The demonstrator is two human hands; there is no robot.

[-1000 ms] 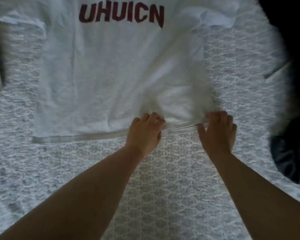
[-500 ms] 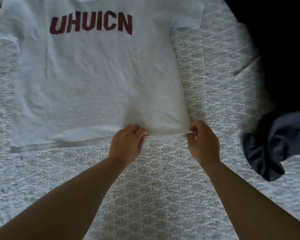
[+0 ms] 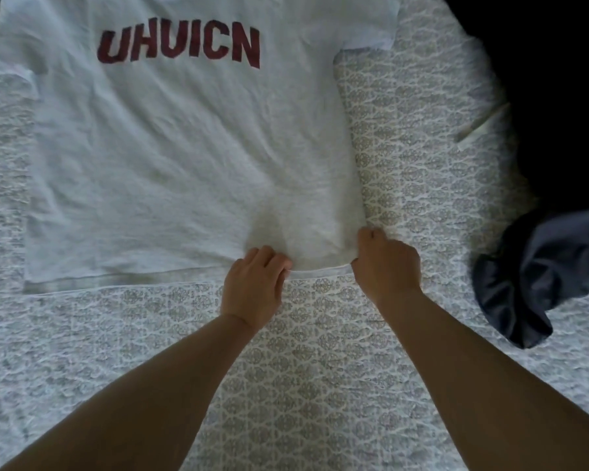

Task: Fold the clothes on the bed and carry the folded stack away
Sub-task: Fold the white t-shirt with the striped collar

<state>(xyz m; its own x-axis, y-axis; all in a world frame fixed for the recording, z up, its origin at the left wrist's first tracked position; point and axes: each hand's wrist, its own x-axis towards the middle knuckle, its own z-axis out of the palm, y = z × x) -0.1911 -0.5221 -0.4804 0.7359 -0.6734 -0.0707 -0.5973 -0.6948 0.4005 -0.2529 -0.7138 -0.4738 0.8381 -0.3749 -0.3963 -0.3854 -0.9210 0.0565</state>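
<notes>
T-shirt: the white T-shirt (image 3: 170,158) lies spread face up on the bed (image 3: 286,385), red lettering toward the far side, its hem nearest you.
Left hand: your left hand (image 3: 252,287) grips the hem right of its middle, fingers (image 3: 272,258) curled onto the cloth.
Right hand: your right hand (image 3: 386,263) pinches the hem's right corner, fingers curled under so the tips are hidden.
Step in hand: judged from the grip, you are tensioning the hem to flatten the shirt before the first fold.
How to do it well: pull evenly toward yourself with both hands so the creases fanning up from your grip ease out; the left half of the hem looks slack, so it may need its own tug.
Watch for: the quilted cover may drag along with the shirt.
Nearby: a dark blue garment (image 3: 538,273) lies crumpled at the right, well apart.
</notes>
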